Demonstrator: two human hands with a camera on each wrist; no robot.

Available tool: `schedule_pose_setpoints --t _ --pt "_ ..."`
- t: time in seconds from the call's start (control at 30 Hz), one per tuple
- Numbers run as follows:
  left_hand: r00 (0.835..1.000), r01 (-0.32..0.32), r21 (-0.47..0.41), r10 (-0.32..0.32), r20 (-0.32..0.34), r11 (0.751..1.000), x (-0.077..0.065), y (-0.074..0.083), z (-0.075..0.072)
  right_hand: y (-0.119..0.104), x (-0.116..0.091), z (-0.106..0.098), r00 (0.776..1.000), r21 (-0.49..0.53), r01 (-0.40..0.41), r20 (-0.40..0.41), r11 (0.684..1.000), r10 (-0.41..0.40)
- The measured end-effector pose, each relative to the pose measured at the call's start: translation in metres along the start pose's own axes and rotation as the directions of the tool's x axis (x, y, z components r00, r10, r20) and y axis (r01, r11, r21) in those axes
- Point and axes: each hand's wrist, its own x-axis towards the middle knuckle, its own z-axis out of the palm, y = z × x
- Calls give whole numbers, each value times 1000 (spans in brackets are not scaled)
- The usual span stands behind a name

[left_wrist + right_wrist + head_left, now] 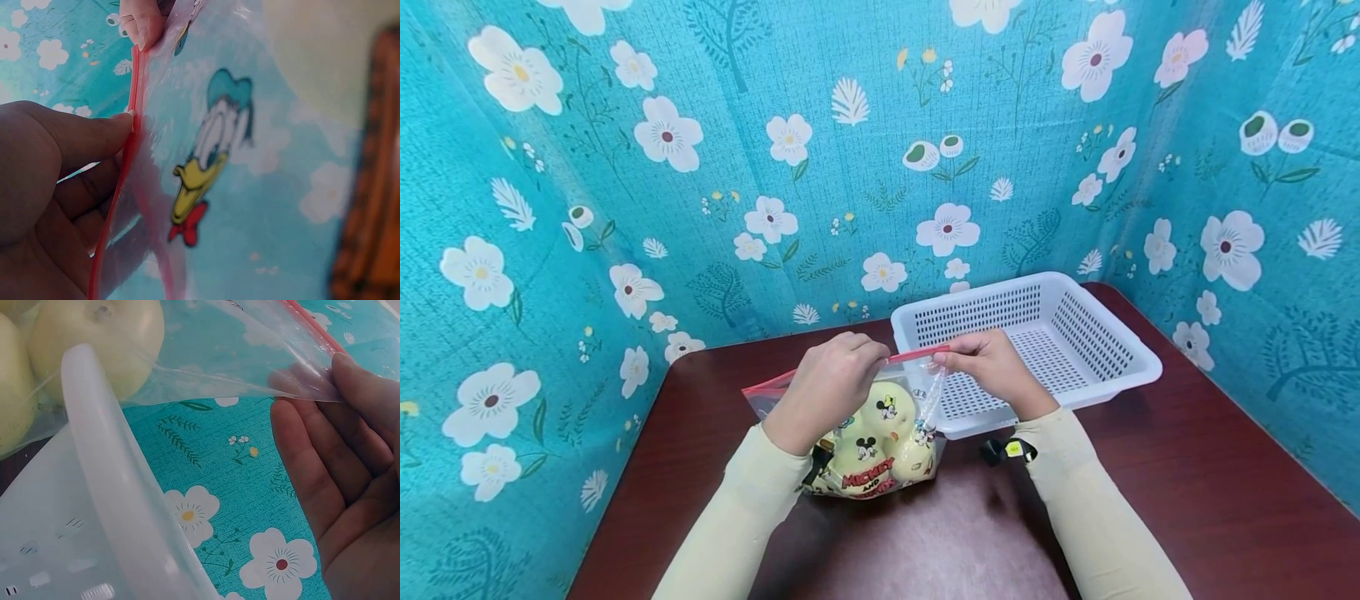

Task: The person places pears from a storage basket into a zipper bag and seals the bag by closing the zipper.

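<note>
A clear zip bag (917, 387) with a red zip strip and cartoon prints stands on the table, holding several pale yellow round fruits (100, 344). My left hand (835, 383) pinches the red strip (133, 106) partway along its length, between thumb and fingers. At the strip's right end, the bag's top corner is pinched by my right hand (992, 367); its thumb lies on top and the other fingers sit behind the plastic. In the left wrist view, a printed duck head (203, 156) shows on the clear plastic.
A white perforated plastic basket (1138, 358) stands right of the bag, its near left rim close to the fruit. Both sit on a dark red-brown table (700, 417). Behind and at the sides hangs a blue flowered cloth (850, 167).
</note>
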Motion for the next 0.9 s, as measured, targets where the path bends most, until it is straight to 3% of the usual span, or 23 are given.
schedule_pose_setpoints --t 0.9 --pt "1000 18 1 -18 -14 1000 -10 -7 -2 1 1 1 1000 1 -18 -10 1000 18"
